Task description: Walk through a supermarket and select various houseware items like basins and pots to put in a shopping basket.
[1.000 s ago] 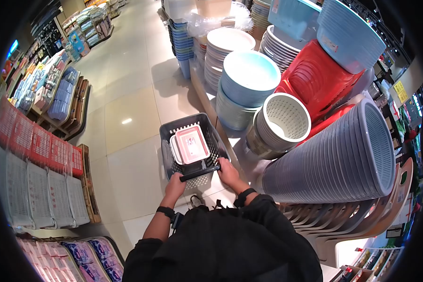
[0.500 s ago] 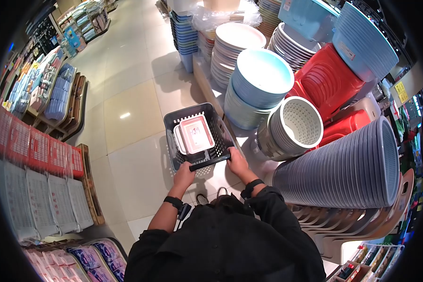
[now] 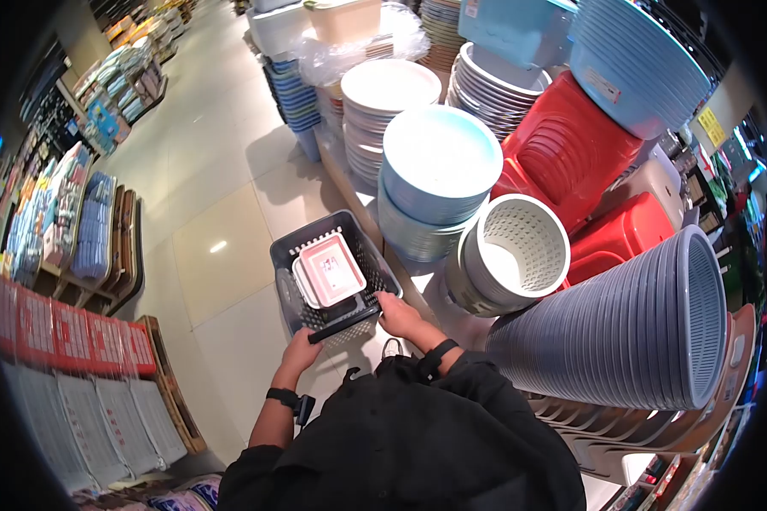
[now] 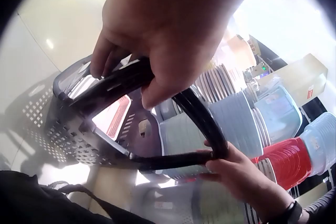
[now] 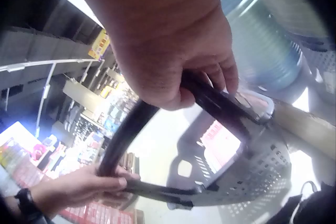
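Note:
I hold a dark grey plastic shopping basket by its black handle with both hands. My left hand grips the handle's left end and my right hand its right end. Inside the basket lie pink-and-white rectangular containers. In the left wrist view my left hand curls round a handle bar, with the basket below. The right wrist view has my right hand wrapped round the handle above the basket.
To the right stands a low display of stacked blue basins, white colanders, red tubs and grey baskets. A tiled aisle runs ahead. Packaged goods on pallets line the left side.
Both hands keep their grip on the handle. The basket has shifted a little left and closer to the stack of blue basins, and the view has swung slightly.

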The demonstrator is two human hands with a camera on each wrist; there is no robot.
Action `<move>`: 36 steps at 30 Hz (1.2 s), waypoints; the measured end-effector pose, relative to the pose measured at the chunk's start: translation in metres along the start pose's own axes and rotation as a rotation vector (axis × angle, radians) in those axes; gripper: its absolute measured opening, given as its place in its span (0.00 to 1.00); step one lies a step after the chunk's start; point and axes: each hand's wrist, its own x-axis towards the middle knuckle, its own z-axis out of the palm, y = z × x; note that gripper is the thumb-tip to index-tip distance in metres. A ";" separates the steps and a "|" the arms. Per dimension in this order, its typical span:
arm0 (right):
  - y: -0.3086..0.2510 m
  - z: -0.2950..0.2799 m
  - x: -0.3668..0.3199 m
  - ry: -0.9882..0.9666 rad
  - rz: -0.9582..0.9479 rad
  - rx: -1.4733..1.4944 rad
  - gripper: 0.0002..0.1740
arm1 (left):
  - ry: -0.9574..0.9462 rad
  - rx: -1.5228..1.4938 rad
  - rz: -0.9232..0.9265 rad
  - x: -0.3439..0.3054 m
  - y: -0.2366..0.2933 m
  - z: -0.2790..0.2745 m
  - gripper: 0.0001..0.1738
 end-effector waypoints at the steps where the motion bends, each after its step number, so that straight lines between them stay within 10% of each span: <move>1: 0.002 -0.007 0.000 -0.059 0.007 0.011 0.22 | -0.089 -0.011 0.024 0.006 0.005 -0.002 0.18; 5: -0.018 -0.081 -0.020 -0.003 0.016 0.201 0.24 | -0.202 -0.131 0.221 0.018 0.025 -0.017 0.24; 11: -0.017 -0.207 -0.061 1.044 -0.041 0.016 0.23 | -0.193 -0.396 0.413 0.087 0.159 -0.036 0.23; 15: 0.023 -0.234 -0.094 1.509 0.357 -0.002 0.29 | -0.386 -0.549 0.619 0.131 0.273 0.001 0.27; 23: 0.114 -0.175 -0.101 1.525 0.608 0.545 0.40 | -0.543 -0.420 0.702 0.174 0.342 0.112 0.40; 36: 0.088 -0.172 -0.088 1.533 0.741 0.143 0.35 | -0.691 -0.667 0.615 0.182 0.378 0.154 0.35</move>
